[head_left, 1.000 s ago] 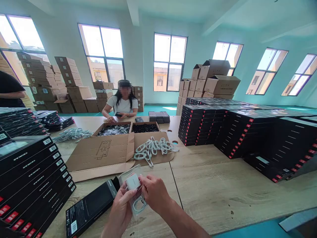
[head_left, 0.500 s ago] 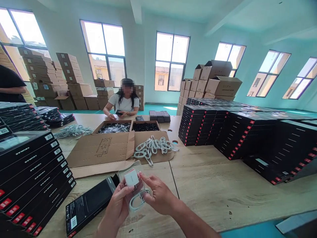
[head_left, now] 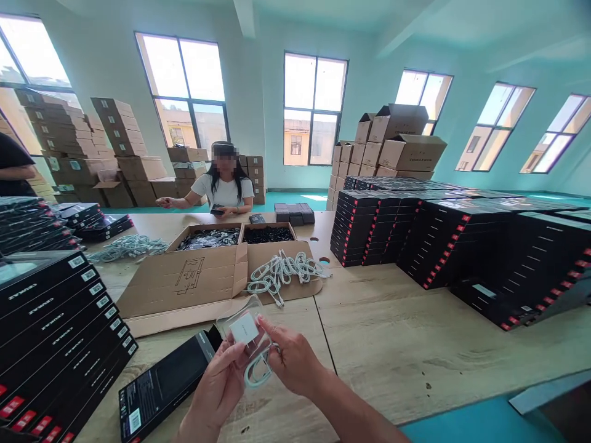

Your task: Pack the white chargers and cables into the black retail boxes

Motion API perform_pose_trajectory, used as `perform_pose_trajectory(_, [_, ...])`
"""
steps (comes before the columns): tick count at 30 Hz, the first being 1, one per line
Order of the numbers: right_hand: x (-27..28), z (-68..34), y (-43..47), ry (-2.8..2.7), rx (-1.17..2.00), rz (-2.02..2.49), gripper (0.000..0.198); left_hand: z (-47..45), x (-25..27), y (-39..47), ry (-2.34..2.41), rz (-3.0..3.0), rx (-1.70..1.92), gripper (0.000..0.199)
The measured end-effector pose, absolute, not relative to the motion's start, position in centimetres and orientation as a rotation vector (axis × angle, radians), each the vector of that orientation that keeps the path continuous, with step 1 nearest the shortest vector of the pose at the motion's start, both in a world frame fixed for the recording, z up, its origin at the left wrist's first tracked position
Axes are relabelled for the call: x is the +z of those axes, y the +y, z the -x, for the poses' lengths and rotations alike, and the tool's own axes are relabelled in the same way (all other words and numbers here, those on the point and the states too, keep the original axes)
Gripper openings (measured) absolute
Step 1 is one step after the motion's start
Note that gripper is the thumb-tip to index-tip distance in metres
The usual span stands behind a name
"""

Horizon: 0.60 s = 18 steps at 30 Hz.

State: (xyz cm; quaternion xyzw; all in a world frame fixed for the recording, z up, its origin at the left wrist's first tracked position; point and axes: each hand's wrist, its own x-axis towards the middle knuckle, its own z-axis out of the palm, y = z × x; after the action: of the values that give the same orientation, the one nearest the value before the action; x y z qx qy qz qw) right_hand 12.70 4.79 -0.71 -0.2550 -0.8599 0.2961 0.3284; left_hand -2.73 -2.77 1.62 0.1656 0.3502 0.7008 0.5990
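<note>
My left hand (head_left: 216, 383) is closed on a clear plastic tray (head_left: 225, 321) that holds a white charger plug (head_left: 244, 329). Its thumb lies along the plug's lower edge. Against the tray's right side, my right hand (head_left: 298, 363) has its index finger stretched to the plug's corner, while the thumb and curled fingers grip a looped white charging cable (head_left: 253, 376). The cable hangs below the tray, and part of it is hidden by the right hand. Just left of my hands, a black retail box (head_left: 164, 384) lies on the table with its end flap raised.
Stacks of black boxes stand at left (head_left: 60, 344) and right (head_left: 434, 246). Ahead, white cables (head_left: 281, 274) lie on flattened cardboard (head_left: 175, 289), behind which is a two-part carton (head_left: 205, 246) of small parts. Across the table (head_left: 392, 344) sits a co-worker (head_left: 226, 184).
My right hand's fingers have drawn in closer to the tray and cable. The co-worker's arm has swung out to the left side. The whole view has shifted slightly.
</note>
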Motion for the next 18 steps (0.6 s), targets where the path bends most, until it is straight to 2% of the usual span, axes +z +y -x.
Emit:
perform_pose_trajectory(5, [-0.2, -12.5, 4.5, -2.186, 0.765, 0.694, 0.064, 1.7, 0.4, -3.1, 0.932, -0.444, 1.604, 0.084])
perform_pose_trajectory(9, [-0.4, -12.3, 5.1, -2.082, 0.89, 0.691, 0.048, 1.4, -0.2, -3.2, 0.939, -0.421, 1.626, 0.081])
perform_pose_trajectory(18, [-0.8, -12.4, 5.5, -2.008, 0.942, 0.563, 0.048, 1.7, 0.4, -3.4, 0.965, -0.427, 1.584, 0.08])
